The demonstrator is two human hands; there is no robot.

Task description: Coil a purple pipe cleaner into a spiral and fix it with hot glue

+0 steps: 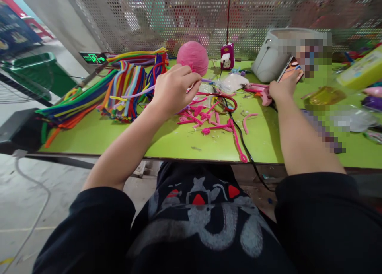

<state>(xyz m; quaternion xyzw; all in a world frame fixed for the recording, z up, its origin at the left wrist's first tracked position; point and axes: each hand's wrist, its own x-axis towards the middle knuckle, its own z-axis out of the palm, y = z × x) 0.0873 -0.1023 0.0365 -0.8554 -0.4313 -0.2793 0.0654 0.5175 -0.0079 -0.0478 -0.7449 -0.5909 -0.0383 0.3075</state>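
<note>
Left hand (174, 87): over the green table (176, 144), thumb and fingers pinched on a lilac stem (139, 94), which projects from both sides of the hand. A bundle of many-coloured stems (123, 87) lies to its left, a pink ball (193, 53) just behind.

Right hand (283, 87): on the far right part of the table, its left edge meeting a pink glue gun (262, 92) in view, its far edge overlapping a phone (288, 71). Fingers largely hidden; whether it grips either, cannot tell. The phone leans by a grey bucket (266, 61).

Between the hands: pink pieces (209, 115) scattered, one reaching near the front edge; behind them, a clear bag (234, 82) and a purple socket (227, 61). A black cord (243, 140) crosses the table and drops over the front edge.
</note>
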